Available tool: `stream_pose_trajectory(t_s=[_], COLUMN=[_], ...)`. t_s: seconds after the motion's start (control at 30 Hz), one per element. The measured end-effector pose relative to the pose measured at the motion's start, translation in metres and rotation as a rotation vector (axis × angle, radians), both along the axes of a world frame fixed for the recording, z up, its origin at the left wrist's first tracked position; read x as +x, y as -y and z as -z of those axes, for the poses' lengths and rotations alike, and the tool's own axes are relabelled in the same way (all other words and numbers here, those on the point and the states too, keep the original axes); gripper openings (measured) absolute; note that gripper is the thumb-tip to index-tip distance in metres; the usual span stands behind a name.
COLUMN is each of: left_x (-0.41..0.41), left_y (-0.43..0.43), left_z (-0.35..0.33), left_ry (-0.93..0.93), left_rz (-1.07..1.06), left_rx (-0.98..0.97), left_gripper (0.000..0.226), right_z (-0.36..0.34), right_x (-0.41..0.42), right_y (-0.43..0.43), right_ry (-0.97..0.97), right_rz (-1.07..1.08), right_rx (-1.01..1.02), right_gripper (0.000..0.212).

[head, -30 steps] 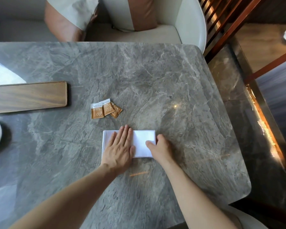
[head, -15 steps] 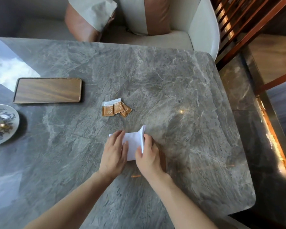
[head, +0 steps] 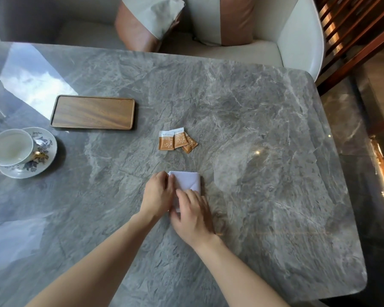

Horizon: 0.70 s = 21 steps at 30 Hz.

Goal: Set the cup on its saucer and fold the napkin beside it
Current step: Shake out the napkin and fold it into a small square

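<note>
Hands flat on folded napkin [head: 187, 181], L [head: 159, 196] + R [head: 193, 214]

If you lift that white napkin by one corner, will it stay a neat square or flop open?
Probably flop open. The napkin looks like thin, soft paper, creased only by hand, and nothing pins the layers except the left hand and right hand pressing it. It seems very light, so it would likely slide easily on the glossy table.
</note>
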State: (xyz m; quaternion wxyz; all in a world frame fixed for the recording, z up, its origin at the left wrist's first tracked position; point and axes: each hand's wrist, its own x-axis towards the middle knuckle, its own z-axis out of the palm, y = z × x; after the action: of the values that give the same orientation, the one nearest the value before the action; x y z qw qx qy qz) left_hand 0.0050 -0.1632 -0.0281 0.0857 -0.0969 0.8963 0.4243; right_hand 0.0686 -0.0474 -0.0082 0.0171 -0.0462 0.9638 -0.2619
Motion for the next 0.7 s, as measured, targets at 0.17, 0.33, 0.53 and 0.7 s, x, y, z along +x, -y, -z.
stream_pose_trajectory(t_s=[0.17, 0.33, 0.53, 0.7], left_x=[0.000, 0.011, 0.036, 0.036], left_y=[-0.001, -0.002, 0.007, 0.008], left_z=[0.010, 0.006, 0.029, 0.037], left_ry=[0.043, -0.103, -0.116, -0.077], left_rz=[0.050, 0.220, 0.588, 0.619], left_rx=[-0.139, -0.363, -0.567, -0.646], left_gripper=[0.035, 0.031, 0.066, 0.068], right_z=[0.017, 0.035, 0.047, 0.051], right_x=[-0.014, -0.018, -0.014, -0.012], right_y=[-0.031, -0.043, -0.049, -0.051], right_ry=[-0.113, 0.089, 0.133, 0.181], right_rz=[0.128, -0.007, -0.082, -0.112], right_rx=[0.036, 0.226, 0.341, 0.351], right_gripper=[0.038, 0.060, 0.064, 0.067])
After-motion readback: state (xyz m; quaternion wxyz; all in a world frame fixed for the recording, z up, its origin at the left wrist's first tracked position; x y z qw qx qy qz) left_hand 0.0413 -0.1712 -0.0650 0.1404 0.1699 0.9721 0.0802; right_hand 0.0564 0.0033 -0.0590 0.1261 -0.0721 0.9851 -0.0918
